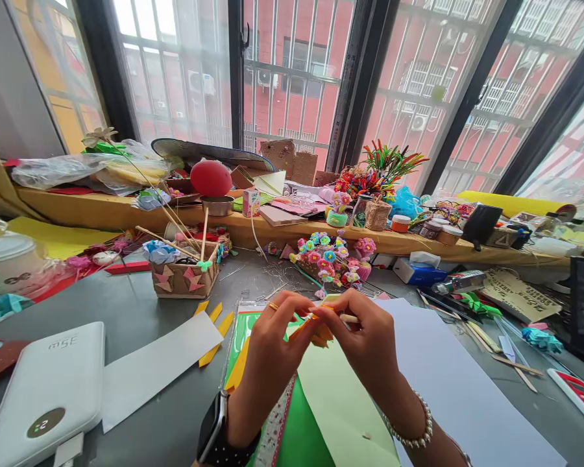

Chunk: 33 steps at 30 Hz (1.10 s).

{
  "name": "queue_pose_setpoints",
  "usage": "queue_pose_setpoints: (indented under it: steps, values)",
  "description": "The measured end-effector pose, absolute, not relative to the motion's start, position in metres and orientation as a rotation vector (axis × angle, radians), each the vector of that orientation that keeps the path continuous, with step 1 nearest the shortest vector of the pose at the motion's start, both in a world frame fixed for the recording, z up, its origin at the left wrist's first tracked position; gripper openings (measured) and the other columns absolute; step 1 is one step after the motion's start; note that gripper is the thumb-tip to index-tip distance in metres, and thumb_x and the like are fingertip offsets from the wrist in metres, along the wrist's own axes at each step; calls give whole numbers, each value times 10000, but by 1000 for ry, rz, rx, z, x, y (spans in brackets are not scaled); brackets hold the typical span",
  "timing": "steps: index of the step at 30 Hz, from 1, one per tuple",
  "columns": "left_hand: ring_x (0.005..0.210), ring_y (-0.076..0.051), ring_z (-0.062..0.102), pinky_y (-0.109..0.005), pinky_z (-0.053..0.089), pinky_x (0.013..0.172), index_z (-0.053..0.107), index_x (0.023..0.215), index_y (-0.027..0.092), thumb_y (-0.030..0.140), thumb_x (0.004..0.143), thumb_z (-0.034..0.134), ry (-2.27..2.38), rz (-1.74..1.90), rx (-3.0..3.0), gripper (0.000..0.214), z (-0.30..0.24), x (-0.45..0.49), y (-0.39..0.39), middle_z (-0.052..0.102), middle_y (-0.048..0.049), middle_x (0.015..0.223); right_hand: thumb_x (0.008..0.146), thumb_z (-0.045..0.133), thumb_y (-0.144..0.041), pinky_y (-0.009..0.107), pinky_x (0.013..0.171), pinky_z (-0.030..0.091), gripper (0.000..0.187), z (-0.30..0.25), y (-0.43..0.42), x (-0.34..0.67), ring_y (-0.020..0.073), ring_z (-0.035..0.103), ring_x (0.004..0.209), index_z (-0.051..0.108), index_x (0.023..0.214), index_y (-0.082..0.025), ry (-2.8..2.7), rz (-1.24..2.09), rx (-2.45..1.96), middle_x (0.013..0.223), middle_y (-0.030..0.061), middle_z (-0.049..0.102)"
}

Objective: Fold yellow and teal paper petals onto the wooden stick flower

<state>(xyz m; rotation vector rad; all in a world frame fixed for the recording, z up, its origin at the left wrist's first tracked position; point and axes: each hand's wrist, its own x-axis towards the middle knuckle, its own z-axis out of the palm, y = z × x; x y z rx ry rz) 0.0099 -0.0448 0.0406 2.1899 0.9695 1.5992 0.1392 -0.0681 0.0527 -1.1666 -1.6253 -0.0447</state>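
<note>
My left hand (279,337), with a ring and a watch, is closed in a pinch. Facing it, my right hand (365,334) pinches too, a bead bracelet on its wrist. Between the fingertips is a folded orange paper piece (322,336), partly hidden by the fingers. A pale stick-like thing (350,318) shows by my right fingers; its kind is unclear. Below the hands lie a light green paper sheet (343,402) and a green folder (296,434). Orange paper strips (217,344) rest left of my left hand, partly under a white paper strip (163,370).
At the left lies a white power bank (53,389). A cardboard box (187,280) holding sticks stands behind it. Crocheted flowers (328,256) sit beyond my hands. Large white paper (448,370), a tissue box (418,271) and a red calculator (579,395) are rightward. Craft materials crowd the windowsill (253,227).
</note>
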Motion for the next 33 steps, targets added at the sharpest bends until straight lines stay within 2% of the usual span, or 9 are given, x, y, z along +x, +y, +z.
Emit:
queue_pose_setpoints:
  steps: [11,19,22,25,27,33]
  values:
    - [702,-156,563,-265,458,630,512,782,199,201,758,560,1071,1652,2260,53,38,13,-50,592,-23,754,756,589,-328,200,426,400,204,50,-70,137,103,532,477,550,625,-177,-1585,-30,-1167,578,-8,605]
    - [713,-148,563,-258,454,661,557,789,195,157,755,563,996,1716,2274,52,39,12,-50,590,-25,754,769,574,-346,192,394,359,236,53,-71,135,89,474,435,540,613,-172,-1615,-172,-1098,510,-21,549]
    - [686,-137,564,-235,455,622,572,750,193,150,741,580,880,1651,2286,45,44,5,-47,592,-11,720,751,602,-327,185,410,384,180,60,-70,141,85,487,464,559,663,-177,-1765,-115,-999,559,-20,555]
    - [668,-119,568,-213,450,616,592,730,185,129,729,597,765,1613,2273,56,50,-4,-45,594,8,692,767,595,-264,205,516,446,94,67,-71,150,100,550,580,615,800,-178,-1906,-25,-928,678,7,587]
    - [659,-106,565,-199,443,617,601,736,181,126,724,609,730,1574,2246,57,53,-8,-44,591,15,695,768,597,-242,217,537,453,112,70,-72,154,107,559,608,637,851,-180,-1940,-39,-897,702,14,572]
    - [656,-93,556,-190,427,628,601,700,183,156,720,622,660,1369,2177,40,56,-15,-45,589,28,691,738,627,-279,240,475,407,117,76,-78,162,98,475,546,672,825,-214,-1979,-139,-924,752,16,492]
